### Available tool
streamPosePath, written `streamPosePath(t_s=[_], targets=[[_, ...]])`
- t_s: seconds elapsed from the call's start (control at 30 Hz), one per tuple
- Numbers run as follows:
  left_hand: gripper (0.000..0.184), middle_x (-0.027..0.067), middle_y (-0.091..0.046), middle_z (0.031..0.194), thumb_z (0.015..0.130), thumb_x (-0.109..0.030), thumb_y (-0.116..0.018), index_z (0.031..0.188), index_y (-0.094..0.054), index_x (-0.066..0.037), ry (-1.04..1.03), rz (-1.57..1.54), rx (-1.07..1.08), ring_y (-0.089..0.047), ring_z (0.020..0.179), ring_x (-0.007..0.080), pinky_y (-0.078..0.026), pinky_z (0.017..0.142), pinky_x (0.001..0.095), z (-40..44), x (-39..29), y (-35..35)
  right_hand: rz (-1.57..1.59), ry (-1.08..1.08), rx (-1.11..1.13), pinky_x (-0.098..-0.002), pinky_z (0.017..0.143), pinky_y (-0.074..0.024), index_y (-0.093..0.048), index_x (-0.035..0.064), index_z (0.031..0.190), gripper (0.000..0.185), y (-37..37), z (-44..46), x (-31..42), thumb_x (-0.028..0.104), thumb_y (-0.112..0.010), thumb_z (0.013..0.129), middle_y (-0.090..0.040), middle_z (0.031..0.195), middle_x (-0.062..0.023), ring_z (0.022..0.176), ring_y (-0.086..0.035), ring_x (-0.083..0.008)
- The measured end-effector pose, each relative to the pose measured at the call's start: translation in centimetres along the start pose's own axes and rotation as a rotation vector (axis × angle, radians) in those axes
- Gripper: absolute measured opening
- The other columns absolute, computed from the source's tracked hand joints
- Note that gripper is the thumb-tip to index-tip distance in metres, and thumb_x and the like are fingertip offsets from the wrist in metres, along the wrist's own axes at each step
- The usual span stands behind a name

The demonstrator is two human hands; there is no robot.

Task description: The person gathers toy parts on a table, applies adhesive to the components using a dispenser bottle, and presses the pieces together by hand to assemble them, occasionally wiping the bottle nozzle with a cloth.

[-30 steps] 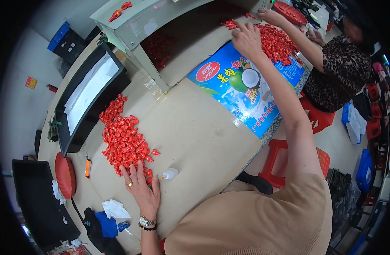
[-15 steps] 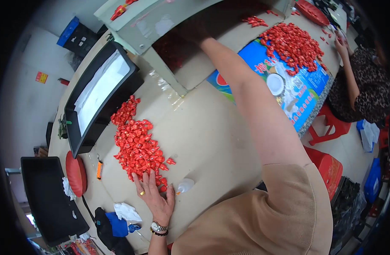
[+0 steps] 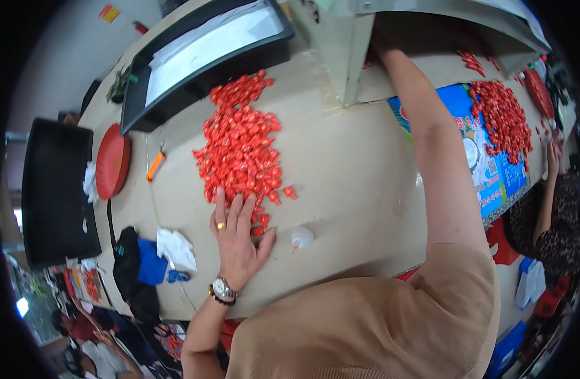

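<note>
My left hand [image 3: 236, 243] lies with its fingers spread on the near edge of a heap of small glossy red pieces [image 3: 242, 151]. It wears a ring, and there is a watch at the wrist. Just right of it a small translucent squeeze bottle [image 3: 302, 238] with an orange tip lies on the table. My right arm stretches far forward, and my right hand [image 3: 382, 43] is in the shadow beneath a pale raised shelf [image 3: 353, 60]; its fingers are hidden. A few red pieces show dimly beside that hand.
A black tray [image 3: 204, 69] with white lining stands behind the heap. On the left are a red bowl [image 3: 113, 162], an orange cutter-like tool [image 3: 155, 166] and a white cloth [image 3: 175, 248]. Another red heap [image 3: 501, 117] covers part of a blue printed sheet. A co-worker [image 3: 552, 215] sits at the right.
My view has turned, so the table's contents appear shifted and rotated. My left hand remains at the heap's near edge, and my right hand is still under the shelf.
</note>
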State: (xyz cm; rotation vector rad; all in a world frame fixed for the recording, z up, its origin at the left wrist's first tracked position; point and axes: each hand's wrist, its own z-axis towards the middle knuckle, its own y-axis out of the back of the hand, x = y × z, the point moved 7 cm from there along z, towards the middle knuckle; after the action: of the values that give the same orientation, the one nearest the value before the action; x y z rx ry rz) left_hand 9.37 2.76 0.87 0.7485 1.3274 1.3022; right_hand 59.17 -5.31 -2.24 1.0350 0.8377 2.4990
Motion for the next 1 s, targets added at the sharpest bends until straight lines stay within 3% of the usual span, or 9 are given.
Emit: streamPosePath(t_s=[0.5,0.53,0.57,0.63,0.67,0.7,0.87,0.93,1.0], targets=[[0.066,0.0184,-0.043,0.135,0.074,-0.025,-0.07,0.132,-0.046,-0.003,-0.038,-0.027,-0.075,-0.022,0.138,0.0384,-0.023,0.104,0.0519,-0.8,-0.1,0.6,0.165,0.002,0.018,-0.0424,0.098,-0.0399,-0.053,0.0034,0.123,0.064,2.1,2.8,-5.1,0.054,-0.057,0.084,-0.055,0.125,-0.0178,0.117,-0.051,-0.0297],[0.066,0.0184,-0.043,0.135,0.074,-0.025,-0.07,0.132,-0.046,-0.003,-0.042,-0.037,-0.077,-0.022,0.138,0.0384,-0.023,0.104,0.0519,-0.8,-0.1,0.7,-0.125,0.05,-0.164,-0.0362,0.078,-0.0501,-0.061,0.0018,0.109,0.043,3.5,2.8,-3.9,0.036,-0.064,0.083,-0.066,0.101,-0.013,0.091,-0.063,-0.0225],[0.065,0.0186,-0.043,0.135,0.075,-0.024,-0.07,0.132,-0.046,-0.003,-0.04,-0.042,-0.077,-0.022,0.138,0.0384,-0.022,0.104,0.0518,-0.8,-0.1,0.7,-0.135,0.053,-0.162,-0.0362,0.078,-0.0501,-0.061,0.0018,0.109,0.043,4.3,2.6,-3.4,0.036,-0.064,0.083,-0.066,0.101,-0.013,0.091,-0.063,-0.0225],[0.065,0.0189,-0.043,0.135,0.075,-0.024,-0.069,0.132,-0.046,-0.003,-0.029,-0.056,-0.069,-0.022,0.138,0.0384,-0.022,0.104,0.0517,-0.9,0.0,0.6,0.269,-0.339,-0.053,-0.0337,0.054,-0.0483,-0.065,0.0017,0.094,0.028,6.6,0.3,-2.0,0.027,-0.066,0.081,-0.066,0.079,-0.0094,0.063,-0.06,-0.0176],[0.064,0.0191,-0.044,0.134,0.076,-0.024,-0.069,0.132,-0.046,-0.003,-0.032,-0.053,-0.08,-0.022,0.138,0.0385,-0.022,0.105,0.0515,-0.9,0.0,0.6,0.431,-0.371,-0.006,-0.0305,0.037,-0.0344,-0.066,0.0036,0.081,0.02,6.4,-0.5,-2.5,0.023,-0.066,0.081,-0.059,0.059,-0.0047,0.043,-0.048,-0.0117],[0.064,0.0192,-0.044,0.134,0.076,-0.024,-0.068,0.132,-0.046,-0.003,-0.031,-0.049,-0.09,-0.022,0.137,0.0385,-0.022,0.105,0.0514,-1.0,0.1,0.6,0.45,-0.376,0.066,-0.0264,0.035,-0.0282,-0.066,0.0047,0.076,0.017,9.2,-3.3,3.0,0.021,-0.068,0.08,-0.057,0.056,-0.0038,0.042,-0.046,-0.008],[0.065,0.0184,-0.04,0.138,0.078,-0.029,-0.069,0.135,-0.044,-0.009,-0.026,-0.066,-0.094,-0.019,0.138,0.0395,-0.021,0.105,0.0532,-1.2,0.6,0.4,0.607,-0.406,0.083,-0.0208,0.036,-0.0266,-0.065,0.0037,0.079,0.009,14.0,-11.9,10.2,0.012,-0.067,0.082,-0.058,0.063,-0.0029,0.045,-0.044,-0.005],[0.066,0.018,-0.038,0.139,0.079,-0.032,-0.069,0.137,-0.043,-0.014,-0.021,-0.034,-0.092,-0.017,0.139,0.0407,-0.02,0.104,0.0561,-1.1,0.3,0.6,0.626,-0.395,0.254,-0.0255,0.061,-0.0495,-0.064,0.0011,0.087,0.014,14.2,-15.5,12.1,0.014,-0.066,0.081,-0.067,0.083,-0.0062,0.071,-0.061,-0.0129],[0.066,0.0169,-0.034,0.143,0.08,-0.042,-0.067,0.14,-0.041,-0.029,-0.016,0.003,-0.084,-0.011,0.139,0.0436,-0.015,0.102,0.0637,-1.0,0.2,0.4,0.625,-0.381,0.324,-0.0223,0.059,-0.046,-0.064,0.0016,0.085,0.009,13.6,-19.4,15.8,0.009,-0.065,0.081,-0.065,0.083,-0.0034,0.068,-0.056,-0.0082]])
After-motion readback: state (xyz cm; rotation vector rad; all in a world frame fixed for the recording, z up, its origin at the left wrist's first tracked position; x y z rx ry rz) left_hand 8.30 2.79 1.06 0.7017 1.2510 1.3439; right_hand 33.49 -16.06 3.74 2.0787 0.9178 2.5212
